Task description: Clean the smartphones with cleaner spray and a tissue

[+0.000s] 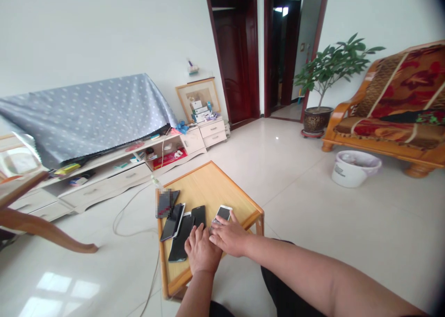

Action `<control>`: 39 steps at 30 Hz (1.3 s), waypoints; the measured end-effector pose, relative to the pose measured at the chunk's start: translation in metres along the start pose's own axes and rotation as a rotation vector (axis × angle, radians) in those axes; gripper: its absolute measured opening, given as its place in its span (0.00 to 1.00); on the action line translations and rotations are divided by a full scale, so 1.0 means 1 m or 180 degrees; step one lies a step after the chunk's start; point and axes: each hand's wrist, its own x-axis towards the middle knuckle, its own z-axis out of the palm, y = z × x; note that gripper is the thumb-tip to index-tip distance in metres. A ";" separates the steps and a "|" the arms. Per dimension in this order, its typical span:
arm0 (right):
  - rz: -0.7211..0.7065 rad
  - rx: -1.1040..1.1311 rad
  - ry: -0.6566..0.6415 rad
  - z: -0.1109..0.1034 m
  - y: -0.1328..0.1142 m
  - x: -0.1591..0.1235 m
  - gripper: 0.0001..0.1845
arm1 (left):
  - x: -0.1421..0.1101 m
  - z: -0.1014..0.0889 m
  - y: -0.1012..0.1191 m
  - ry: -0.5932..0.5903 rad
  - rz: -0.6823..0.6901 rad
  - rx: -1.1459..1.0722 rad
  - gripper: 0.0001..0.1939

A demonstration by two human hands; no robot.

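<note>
Left hand (201, 251) and right hand (227, 236) at a pale wooden desk (208, 187).
Left fingers (195, 240) lay released; right fingers (217, 223) rested on a white-framed smartphone (223, 213) at 1 o'clock, grip unclear. A black smartphone (179, 240) near the 9 o'clock edge could slide off if nudged.

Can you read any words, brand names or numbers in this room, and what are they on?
Nothing can be read. The dark print on the white plastic bucket is too small, and so are the markings on the red box on the shelf. A patch on the dark phone on the wooden tabletop is blurred out.
</note>
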 end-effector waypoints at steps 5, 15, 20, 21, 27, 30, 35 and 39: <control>0.0741 -0.0077 0.0346 0.000 0.003 0.005 0.27 | 0.000 -0.002 0.005 0.0050 0.0055 0.0006 0.31; 0.0768 -0.0176 0.0199 -0.010 0.029 0.009 0.28 | 0.003 0.004 0.006 0.0261 0.0068 0.0023 0.29; 0.0202 -0.0093 0.0015 -0.003 0.025 0.017 0.27 | 0.004 0.005 0.006 0.0227 0.0041 0.0064 0.27; 0.0205 -0.0086 -0.0001 -0.003 0.024 0.018 0.27 | 0.004 0.006 0.006 0.0227 0.0029 0.0068 0.28; 0.0839 -0.0103 0.0064 -0.008 0.022 0.019 0.29 | 0.003 0.006 0.005 0.0274 0.0040 0.0011 0.28; 0.0243 -0.0041 -0.0068 -0.004 0.019 0.011 0.28 | 0.004 0.006 0.003 0.0243 0.0019 0.0011 0.24; 0.0993 -0.0103 0.0159 -0.006 0.025 0.000 0.28 | 0.004 0.005 0.004 0.0268 0.0056 -0.0019 0.27; 0.0648 -0.0043 0.0168 -0.001 0.020 -0.016 0.29 | 0.004 0.005 0.004 0.0218 -0.0001 0.0002 0.26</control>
